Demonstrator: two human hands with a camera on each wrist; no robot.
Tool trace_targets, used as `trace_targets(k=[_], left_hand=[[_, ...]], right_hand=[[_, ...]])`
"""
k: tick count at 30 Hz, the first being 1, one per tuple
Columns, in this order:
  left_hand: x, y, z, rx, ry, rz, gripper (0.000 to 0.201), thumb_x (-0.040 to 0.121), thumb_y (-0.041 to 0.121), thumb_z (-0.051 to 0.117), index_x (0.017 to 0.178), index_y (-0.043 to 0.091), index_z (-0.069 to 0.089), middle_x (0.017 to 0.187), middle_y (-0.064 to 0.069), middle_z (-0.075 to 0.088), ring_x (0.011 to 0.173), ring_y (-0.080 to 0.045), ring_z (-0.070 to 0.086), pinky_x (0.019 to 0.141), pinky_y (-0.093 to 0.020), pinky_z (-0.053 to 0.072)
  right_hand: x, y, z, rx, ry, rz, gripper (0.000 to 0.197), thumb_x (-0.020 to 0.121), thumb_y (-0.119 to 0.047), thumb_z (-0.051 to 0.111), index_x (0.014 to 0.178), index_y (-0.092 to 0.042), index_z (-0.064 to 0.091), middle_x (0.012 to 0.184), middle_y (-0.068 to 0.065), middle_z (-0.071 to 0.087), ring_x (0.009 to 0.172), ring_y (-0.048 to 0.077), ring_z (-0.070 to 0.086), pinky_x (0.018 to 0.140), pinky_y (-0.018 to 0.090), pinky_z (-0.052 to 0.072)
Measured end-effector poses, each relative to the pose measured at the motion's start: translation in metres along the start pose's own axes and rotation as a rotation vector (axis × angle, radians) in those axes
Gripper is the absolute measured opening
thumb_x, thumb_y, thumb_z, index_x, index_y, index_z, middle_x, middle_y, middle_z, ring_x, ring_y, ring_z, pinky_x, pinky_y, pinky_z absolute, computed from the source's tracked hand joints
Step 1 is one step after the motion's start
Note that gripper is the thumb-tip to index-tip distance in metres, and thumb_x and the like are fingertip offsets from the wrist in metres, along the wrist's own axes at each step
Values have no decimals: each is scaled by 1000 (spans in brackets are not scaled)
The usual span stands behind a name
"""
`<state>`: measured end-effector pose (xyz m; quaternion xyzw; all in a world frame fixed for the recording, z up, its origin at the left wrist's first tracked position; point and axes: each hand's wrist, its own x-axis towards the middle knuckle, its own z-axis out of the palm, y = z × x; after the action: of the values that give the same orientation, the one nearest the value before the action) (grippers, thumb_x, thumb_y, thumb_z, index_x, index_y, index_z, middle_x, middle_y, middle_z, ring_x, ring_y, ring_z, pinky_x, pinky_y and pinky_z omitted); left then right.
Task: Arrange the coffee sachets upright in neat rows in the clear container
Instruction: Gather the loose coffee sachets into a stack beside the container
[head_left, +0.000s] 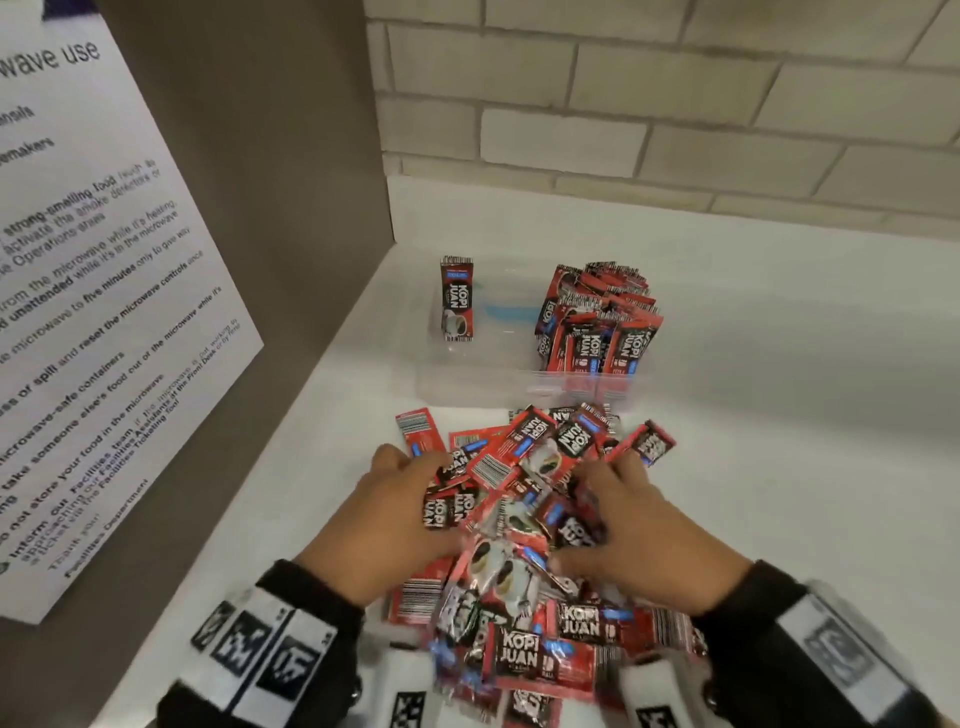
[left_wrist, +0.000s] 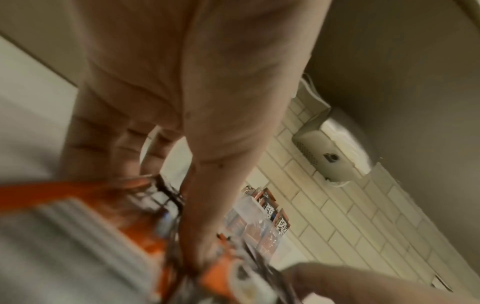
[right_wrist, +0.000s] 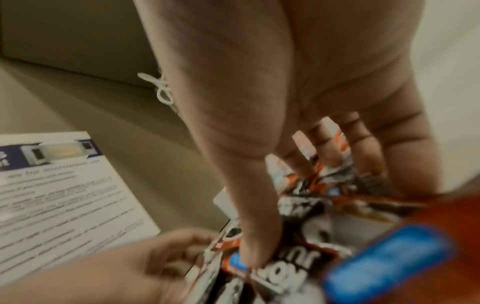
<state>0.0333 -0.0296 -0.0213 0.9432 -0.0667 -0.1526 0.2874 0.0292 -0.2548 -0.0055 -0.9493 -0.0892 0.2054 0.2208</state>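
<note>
Both your left hand and right hand grip the loose coffee sachets with curled fingers, on the bench just before the clear container (partly filled).

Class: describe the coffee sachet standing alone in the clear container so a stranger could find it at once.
Find the clear container on the white counter below the brick wall. A packed bunch of sachets fills its right side. The lone sachet stands upright at the left end, apart from them.
</note>
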Motion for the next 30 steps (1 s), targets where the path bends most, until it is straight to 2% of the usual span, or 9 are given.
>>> trace_targets(k=[5, 7, 12, 14, 17, 20, 23, 27, 30], left_hand=[[6, 11, 15, -130, 79, -53, 70, 82, 30, 71, 141, 32, 34, 128, 0, 38, 106, -9, 48, 86, -7, 35], [4, 13, 15, -173, 95, -57, 64, 84, 30, 69, 139, 33, 36, 120, 4, 40, 97, -3, 47, 75, 0, 38], [-13, 12, 6, -264, 177, -99, 49, 92, 35, 56, 138, 37, 36, 118, 9, 46, 88, -1, 53, 67, -6, 42], [-28, 8, -1, -215, 186, -156, 53, 89, 44, 57, 137, 37, 34, 116, 11, 43, 88, -2, 51, 67, -6, 38], [-48, 6, -7, -136, 3, -239, 72, 75, 57, 67, 134, 38, 29, 109, 16, 38, 86, -2, 47, 67, -11, 37], [-56, 11, 1, -80, -180, -204, 90, 64, 54, 78, 132, 40, 21, 112, 21, 33, 99, 1, 45, 73, -12, 40], [-49, 12, 11, -79, -118, -163, 75, 65, 41, 80, 120, 40, 29, 109, 22, 35, 100, 5, 45, 78, -12, 41], [-36, 8, 17, -177, 24, -174, 49, 73, 31, 78, 107, 32, 43, 100, 17, 41, 78, -1, 49, 59, -14, 38], [-24, 5, 20, -279, 103, -156, 36, 73, 26, 78, 90, 29, 46, 96, 12, 50, 70, -6, 52, 58, -19, 39]], right_hand=[[18, -17, 9, 111, 89, -57, 64, 84, -39, 67, 135, -17, 34, 118, -4, 35, 98, 7, 37, 68, 14, 30], [22, -15, 10, 159, 92, -74, 57, 83, -35, 69, 128, -18, 39, 111, -5, 42, 99, 9, 43, 62, 9, 29], [25, -4, 7, 236, 50, -48, 66, 79, -28, 74, 134, -15, 39, 123, -1, 55, 109, 16, 53, 81, 22, 41], [28, -1, 5, 224, 44, -45, 64, 77, -27, 76, 131, -15, 43, 120, -1, 55, 106, 15, 53, 77, 20, 41], [29, -2, 2, 149, 32, -88, 55, 78, -30, 75, 124, -16, 47, 112, -6, 46, 98, 9, 46, 67, 8, 33], [25, -10, 5, 110, 15, -110, 60, 80, -36, 72, 129, -19, 41, 116, -8, 36, 99, 8, 41, 76, 18, 34], [24, -18, 11, 97, 35, -106, 53, 83, -38, 68, 125, -21, 41, 112, -9, 35, 97, 8, 43, 77, 21, 34], [22, -26, 15, 83, 57, -133, 49, 87, -35, 64, 127, -19, 42, 121, -7, 34, 111, 12, 45, 84, 22, 37], [22, -33, 18, 83, 25, -147, 49, 87, -33, 64, 128, -21, 40, 121, -5, 33, 115, 14, 44, 87, 22, 38]])
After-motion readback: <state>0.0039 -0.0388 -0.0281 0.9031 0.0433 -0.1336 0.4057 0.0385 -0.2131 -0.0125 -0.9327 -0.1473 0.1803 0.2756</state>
